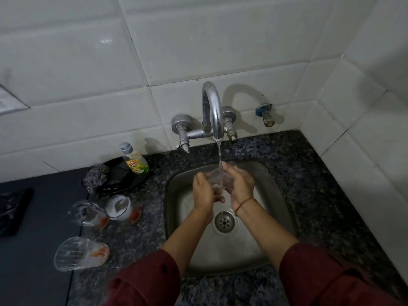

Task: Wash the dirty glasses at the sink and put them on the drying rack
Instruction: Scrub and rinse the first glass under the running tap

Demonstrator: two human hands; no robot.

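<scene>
At the centre of the frame both hands hold a clear glass (217,178) over the steel sink (260,252), right under the thin stream of water (219,154) falling from the curved tap (212,109). The left hand (204,192) wraps the glass from the left, its grip closed around the lower part. The right hand (239,184) cups it from the right, its grip closed around the wall, fingertips near the rim; a red thread (244,203) circles that wrist. Both dark red sleeves are pushed up.

On the speckled stone table (320,173) left of the sink, three more glasses wait: a streaked one (81,253) at lower left, a clear one (87,214) above it, and just beside that a milky-white one (120,207); all show orange at the base. Further up stands a dish soap bottle (134,160) on a black plate (123,180), with a steel scrubber (96,176) at the plate's left edge.
</scene>
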